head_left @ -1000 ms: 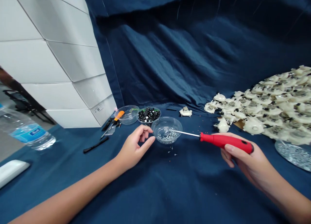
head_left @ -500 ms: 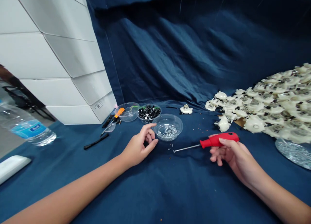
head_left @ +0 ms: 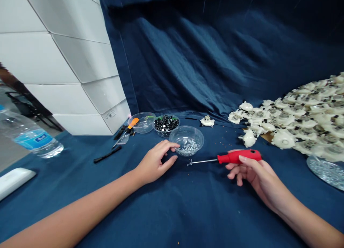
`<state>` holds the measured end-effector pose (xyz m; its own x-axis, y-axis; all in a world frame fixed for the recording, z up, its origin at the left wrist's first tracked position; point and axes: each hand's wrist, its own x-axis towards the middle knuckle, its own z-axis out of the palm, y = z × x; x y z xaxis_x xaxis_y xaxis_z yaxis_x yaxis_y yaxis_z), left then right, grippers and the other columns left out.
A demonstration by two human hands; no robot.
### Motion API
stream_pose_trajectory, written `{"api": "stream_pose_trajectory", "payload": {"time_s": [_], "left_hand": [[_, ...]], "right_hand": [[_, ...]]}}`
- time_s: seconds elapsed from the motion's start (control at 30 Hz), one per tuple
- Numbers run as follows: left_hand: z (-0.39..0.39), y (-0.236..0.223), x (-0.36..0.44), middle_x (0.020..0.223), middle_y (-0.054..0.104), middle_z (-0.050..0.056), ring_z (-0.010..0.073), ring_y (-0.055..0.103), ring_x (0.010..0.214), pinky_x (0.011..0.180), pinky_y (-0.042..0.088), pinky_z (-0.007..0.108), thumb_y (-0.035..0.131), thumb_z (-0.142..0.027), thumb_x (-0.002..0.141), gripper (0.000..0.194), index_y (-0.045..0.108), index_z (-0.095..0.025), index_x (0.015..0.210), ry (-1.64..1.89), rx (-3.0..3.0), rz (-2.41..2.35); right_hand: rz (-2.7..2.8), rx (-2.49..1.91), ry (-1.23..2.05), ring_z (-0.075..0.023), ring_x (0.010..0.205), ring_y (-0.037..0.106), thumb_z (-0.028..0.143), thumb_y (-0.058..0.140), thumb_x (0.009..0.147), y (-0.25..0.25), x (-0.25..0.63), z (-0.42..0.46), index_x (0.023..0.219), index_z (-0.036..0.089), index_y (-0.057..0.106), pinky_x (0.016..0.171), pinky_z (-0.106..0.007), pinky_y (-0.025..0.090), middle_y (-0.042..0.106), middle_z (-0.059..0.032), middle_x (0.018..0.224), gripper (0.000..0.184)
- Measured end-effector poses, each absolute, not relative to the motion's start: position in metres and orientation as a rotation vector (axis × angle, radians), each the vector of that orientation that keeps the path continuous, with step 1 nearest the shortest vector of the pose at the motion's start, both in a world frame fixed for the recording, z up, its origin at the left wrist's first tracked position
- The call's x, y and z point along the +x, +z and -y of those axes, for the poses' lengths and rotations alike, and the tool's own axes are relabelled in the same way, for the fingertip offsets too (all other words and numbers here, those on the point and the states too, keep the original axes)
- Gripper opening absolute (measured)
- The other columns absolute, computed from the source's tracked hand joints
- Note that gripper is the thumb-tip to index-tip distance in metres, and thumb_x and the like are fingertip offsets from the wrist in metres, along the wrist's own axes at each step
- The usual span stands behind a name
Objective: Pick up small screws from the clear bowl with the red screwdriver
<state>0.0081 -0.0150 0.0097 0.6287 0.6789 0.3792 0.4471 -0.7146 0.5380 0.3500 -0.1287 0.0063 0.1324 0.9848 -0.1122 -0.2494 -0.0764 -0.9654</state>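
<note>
Closest in, a navy cloth [head_left: 188, 215] covers the table, and both forearms reach across it. The right hand [head_left: 254, 172] holds a red-handled screwdriver [head_left: 238, 156] across its fingers, with the fingers [head_left: 233, 176] loosely curled under the handle and the thumb lying along its top. The steel shaft points left, and its tip sits just beside a clear plastic bowl [head_left: 186, 135] without entering it. The left hand [head_left: 154, 162] is half curled and holds nothing, its index finger reaching over the bowl's left edge, though contact cannot be told from this view. Silvery screws [head_left: 189, 145] lie heaped in the bowl, with a few orange specks on the cloth nearby. Just behind it stands a bowl of small black parts [head_left: 166, 124], beside an empty-looking clear bowl [head_left: 142, 122]. Further left lie an orange-handled screwdriver [head_left: 133, 123] and a black strip [head_left: 107, 155]. To the right, one cream plastic part [head_left: 207, 121] sits apart from a large pile of similar parts [head_left: 301, 120], and a round tray of screws [head_left: 326, 172] lies at the pile's near edge. A water bottle [head_left: 32, 138] lies at far left, near a white object [head_left: 14, 181]. Beyond everything hangs a blue satin backdrop [head_left: 188, 61], beside white panels [head_left: 67, 61].
</note>
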Motion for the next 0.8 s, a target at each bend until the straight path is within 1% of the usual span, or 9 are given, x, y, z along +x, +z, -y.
{"api": "stream_pose_trajectory", "payload": {"time_s": [0.13, 0.27, 0.37, 0.5, 0.57, 0.63, 0.7, 0.8], "left_hand": [[0.0149, 0.0099, 0.0075, 0.118, 0.069, 0.007, 0.0223, 0.065, 0.103, 0.087, 0.056, 0.037, 0.061, -0.032, 0.108, 0.032, 0.063, -0.026, 0.14, 0.803, 2.447, -0.904], [0.0154, 0.0102, 0.0068, 0.118, 0.069, 0.008, 0.0223, 0.066, 0.103, 0.087, 0.057, 0.037, 0.061, -0.032, 0.108, 0.032, 0.063, -0.026, 0.14, 0.797, 2.436, -0.912], [0.0158, 0.0104, 0.0069, 0.117, 0.069, 0.007, 0.0223, 0.066, 0.102, 0.087, 0.057, 0.037, 0.061, -0.033, 0.108, 0.032, 0.064, -0.025, 0.139, 0.799, 2.43, -0.915], [0.0161, 0.0107, 0.0075, 0.116, 0.069, 0.007, 0.0224, 0.066, 0.101, 0.087, 0.057, 0.037, 0.061, -0.032, 0.108, 0.032, 0.064, -0.026, 0.139, 0.809, 2.427, -0.909], [0.0161, 0.0109, 0.0077, 0.116, 0.069, 0.007, 0.0224, 0.065, 0.102, 0.087, 0.057, 0.037, 0.061, -0.032, 0.108, 0.032, 0.064, -0.026, 0.139, 0.807, 2.427, -0.906], [0.0161, 0.011, 0.0077, 0.116, 0.069, 0.007, 0.0224, 0.065, 0.102, 0.087, 0.057, 0.037, 0.061, -0.032, 0.108, 0.031, 0.065, -0.025, 0.138, 0.81, 2.426, -0.906], [0.0162, 0.0111, 0.0075, 0.116, 0.069, 0.007, 0.0221, 0.066, 0.101, 0.087, 0.057, 0.037, 0.061, -0.032, 0.107, 0.031, 0.065, -0.025, 0.138, 0.814, 2.424, -0.909], [0.0166, 0.0115, 0.007, 0.116, 0.069, 0.007, 0.0219, 0.066, 0.1, 0.085, 0.057, 0.036, 0.062, -0.032, 0.107, 0.032, 0.065, -0.026, 0.138, 0.807, 2.42, -0.925]], "right_hand": [[0.844, -1.129, 1.269, -0.0233, 0.071, 0.078, 0.049, 0.084, 0.094, 0.0047, 0.3508, 0.1288, 0.104, 0.014, 0.088, 0.052, -0.027, 0.057, 0.086, -0.0147, 0.096, 0.036], [0.871, -1.119, 1.307, -0.0237, 0.072, 0.078, 0.05, 0.083, 0.096, 0.0011, 0.3542, 0.1272, 0.106, 0.014, 0.088, 0.053, -0.028, 0.059, 0.087, -0.0161, 0.098, 0.038], [0.902, -1.131, 1.338, -0.0236, 0.072, 0.078, 0.053, 0.083, 0.095, -0.0021, 0.3563, 0.125, 0.102, 0.013, 0.088, 0.053, -0.028, 0.059, 0.086, -0.0176, 0.098, 0.041], [0.873, -1.159, 1.297, -0.0223, 0.071, 0.077, 0.054, 0.082, 0.095, -0.0024, 0.3558, 0.124, 0.096, 0.014, 0.089, 0.055, -0.027, 0.059, 0.086, -0.0163, 0.092, 0.041], [0.854, -1.17, 1.275, -0.022, 0.069, 0.076, 0.056, 0.084, 0.092, -0.0008, 0.3548, 0.1241, 0.091, 0.014, 0.088, 0.054, -0.026, 0.058, 0.085, -0.0155, 0.088, 0.041], [0.848, -1.176, 1.26, -0.0226, 0.069, 0.076, 0.057, 0.086, 0.089, 0.0012, 0.3541, 0.1244, 0.089, 0.014, 0.088, 0.052, -0.027, 0.058, 0.085, -0.0159, 0.089, 0.043], [0.847, -1.17, 1.259, -0.0229, 0.069, 0.077, 0.057, 0.086, 0.089, 0.0029, 0.3542, 0.1249, 0.09, 0.014, 0.089, 0.052, -0.027, 0.059, 0.086, -0.0169, 0.092, 0.043], [0.849, -1.144, 1.274, -0.0223, 0.07, 0.077, 0.052, 0.083, 0.094, 0.0038, 0.3561, 0.126, 0.097, 0.013, 0.089, 0.053, -0.026, 0.059, 0.086, -0.0173, 0.093, 0.039]]}}
